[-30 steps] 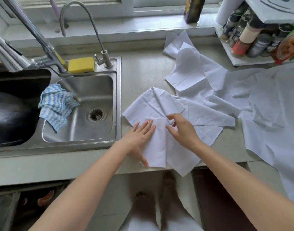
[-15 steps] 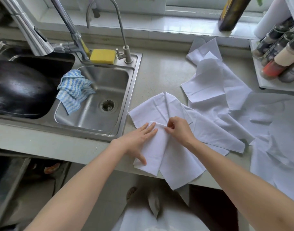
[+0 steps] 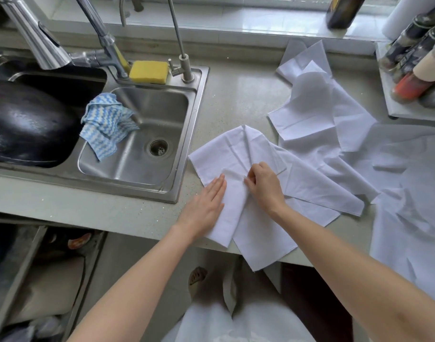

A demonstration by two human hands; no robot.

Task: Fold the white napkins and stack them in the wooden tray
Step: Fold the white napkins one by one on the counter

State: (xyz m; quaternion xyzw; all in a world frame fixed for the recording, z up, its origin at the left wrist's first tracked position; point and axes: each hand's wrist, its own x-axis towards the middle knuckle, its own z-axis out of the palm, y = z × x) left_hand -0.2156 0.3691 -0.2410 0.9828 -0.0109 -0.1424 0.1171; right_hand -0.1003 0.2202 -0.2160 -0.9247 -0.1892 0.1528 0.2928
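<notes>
While the counter (image 3: pixel 236 95) carries the work, the scene reads from the sink side across to the spice rack. At far left a dark pan (image 3: pixel 26 124) fills one basin of the sink (image 3: pixel 191 114); a blue-and-white cloth (image 3: pixel 105 124) hangs over the divider, and a yellow sponge (image 3: pixel 148 71) lies behind it by the taps. Just right of the sink, the napkin in hand (image 3: pixel 226 154) lies on the counter, its near end hanging over the front edge. The left hand (image 3: pixel 204 206) lies flat on it, fingers straight and together, pinning the left part of the cloth. Close beside it, the right hand (image 3: pixel 264 186) has its fingers curled, pinching a fold of the same napkin near the middle. Further right, the loose napkins (image 3: pixel 310 114) lie overlapping and unfolded toward the window, and more white cloth (image 3: pixel 409 193) spreads to the frame edge. At far right stand the spice jars (image 3: pixel 419 70) on their rack. No wooden tray is in view.

Step in hand, as judged: an early fold of one napkin, with the rest not yet folded and none stacked. The next move calls for carrying the pinched fold across while the flat hand holds the cloth from sliding, then smoothing the crease; the overhanging end may drag the cloth off the counter.
</notes>
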